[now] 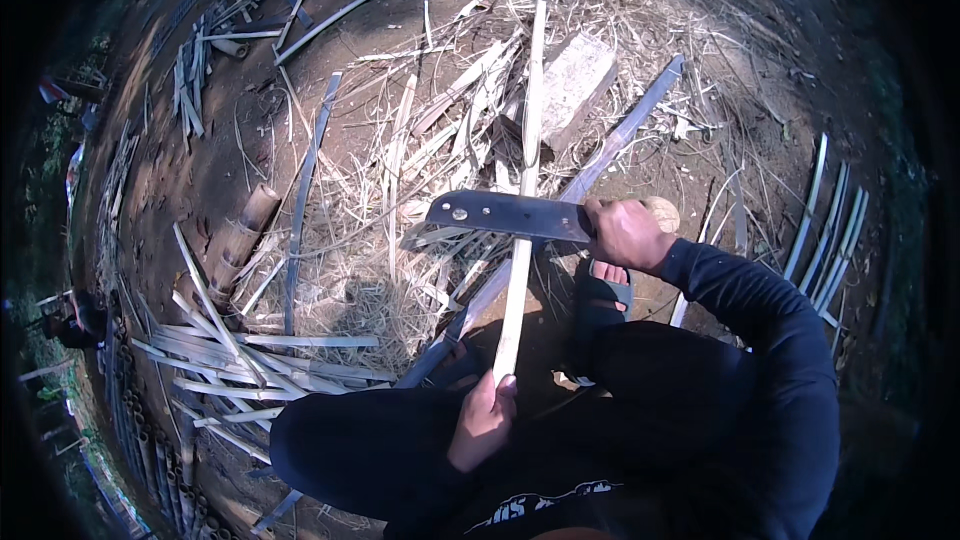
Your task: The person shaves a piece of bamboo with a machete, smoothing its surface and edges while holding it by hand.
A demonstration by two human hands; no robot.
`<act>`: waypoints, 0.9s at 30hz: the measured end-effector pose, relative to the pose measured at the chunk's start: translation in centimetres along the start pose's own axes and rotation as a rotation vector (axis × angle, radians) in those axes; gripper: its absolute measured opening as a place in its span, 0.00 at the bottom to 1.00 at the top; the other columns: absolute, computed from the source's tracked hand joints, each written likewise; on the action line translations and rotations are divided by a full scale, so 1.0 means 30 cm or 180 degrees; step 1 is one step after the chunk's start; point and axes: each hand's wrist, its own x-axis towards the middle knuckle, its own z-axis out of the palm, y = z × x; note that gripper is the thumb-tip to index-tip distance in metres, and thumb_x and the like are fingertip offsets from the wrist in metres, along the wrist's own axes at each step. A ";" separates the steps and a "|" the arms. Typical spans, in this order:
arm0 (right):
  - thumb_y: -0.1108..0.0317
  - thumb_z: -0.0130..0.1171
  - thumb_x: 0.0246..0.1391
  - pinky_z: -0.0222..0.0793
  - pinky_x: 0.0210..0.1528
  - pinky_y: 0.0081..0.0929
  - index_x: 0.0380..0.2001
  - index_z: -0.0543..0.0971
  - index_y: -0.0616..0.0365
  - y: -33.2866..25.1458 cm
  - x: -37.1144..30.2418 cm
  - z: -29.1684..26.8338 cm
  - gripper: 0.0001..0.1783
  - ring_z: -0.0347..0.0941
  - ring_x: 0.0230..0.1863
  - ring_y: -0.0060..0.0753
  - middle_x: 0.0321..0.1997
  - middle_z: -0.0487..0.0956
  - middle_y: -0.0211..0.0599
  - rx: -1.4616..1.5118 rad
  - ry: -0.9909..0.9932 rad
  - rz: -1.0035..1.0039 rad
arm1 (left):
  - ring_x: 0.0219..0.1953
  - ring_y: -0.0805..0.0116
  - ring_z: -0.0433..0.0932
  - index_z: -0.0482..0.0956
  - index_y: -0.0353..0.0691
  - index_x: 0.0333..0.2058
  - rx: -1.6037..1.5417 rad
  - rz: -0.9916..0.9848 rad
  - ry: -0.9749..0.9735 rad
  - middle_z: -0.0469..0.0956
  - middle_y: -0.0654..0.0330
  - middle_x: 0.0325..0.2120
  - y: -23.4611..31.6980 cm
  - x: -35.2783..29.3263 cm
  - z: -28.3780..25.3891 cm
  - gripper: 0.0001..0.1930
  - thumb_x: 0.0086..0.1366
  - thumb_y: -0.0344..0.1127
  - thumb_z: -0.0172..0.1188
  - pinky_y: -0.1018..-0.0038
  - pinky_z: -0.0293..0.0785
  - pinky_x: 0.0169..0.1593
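Observation:
My left hand (pixel 484 422) is closed round the near end of a long pale bamboo strip (pixel 514 310). The strip points away from me, its far end rising past a pale rectangular block (pixel 580 80). In my right hand (pixel 632 232) is a machete, gripped by the handle, which the fingers mostly hide. Its broad dark blade (pixel 500 214), with several shiny rivets near the tip, points left and crosses over the strip at mid-length. Whether the edge bites into the strip cannot be made out. Beneath the strip, a longer greyish bamboo slat (pixel 625 130) runs diagonally along the ground.
Curly shavings (pixel 350 310) cover the ground ahead. Split bamboo strips (pixel 230 365) are piled at the left, beside a thick bamboo piece (pixel 242 235). More strips (pixel 830 230) lie at the right. My sandalled foot (pixel 608 285) is just below the machete.

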 end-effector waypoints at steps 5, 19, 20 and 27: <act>0.63 0.60 0.45 0.76 0.30 0.44 0.31 0.74 0.62 0.165 0.064 0.011 0.14 0.81 0.29 0.50 0.25 0.79 0.51 -0.0488 0.0297 -0.0342 | 0.20 0.74 0.71 0.71 0.37 0.52 0.0042 -0.0048 0.0002 0.70 0.61 0.19 0.014 -0.084 0.027 0.22 0.74 0.51 0.47 0.73 0.69 0.27; 0.64 0.61 0.43 0.77 0.32 0.44 0.30 0.75 0.63 0.222 0.102 -0.012 0.14 0.80 0.28 0.52 0.25 0.80 0.51 -0.0437 0.0380 -0.0127 | 0.23 0.67 0.75 0.71 0.37 0.48 0.0584 0.0020 0.0182 0.73 0.56 0.20 -0.078 -0.222 0.001 0.15 0.75 0.44 0.47 0.67 0.72 0.31; 0.63 0.60 0.44 0.77 0.32 0.44 0.29 0.76 0.63 0.323 0.122 -0.044 0.13 0.80 0.27 0.52 0.24 0.80 0.51 -0.0336 0.0394 0.0457 | 0.24 0.72 0.73 0.71 0.37 0.49 0.0479 -0.0099 0.0101 0.72 0.59 0.21 -0.056 -0.242 -0.011 0.16 0.75 0.44 0.47 0.69 0.72 0.31; 0.60 0.64 0.43 0.76 0.33 0.46 0.31 0.76 0.63 0.032 0.064 0.031 0.17 0.80 0.28 0.55 0.24 0.80 0.54 -0.0034 0.0313 -0.0098 | 0.26 0.78 0.71 0.71 0.41 0.55 0.0371 -0.0019 0.0222 0.72 0.65 0.24 -0.067 -0.216 0.018 0.17 0.76 0.45 0.47 0.72 0.72 0.33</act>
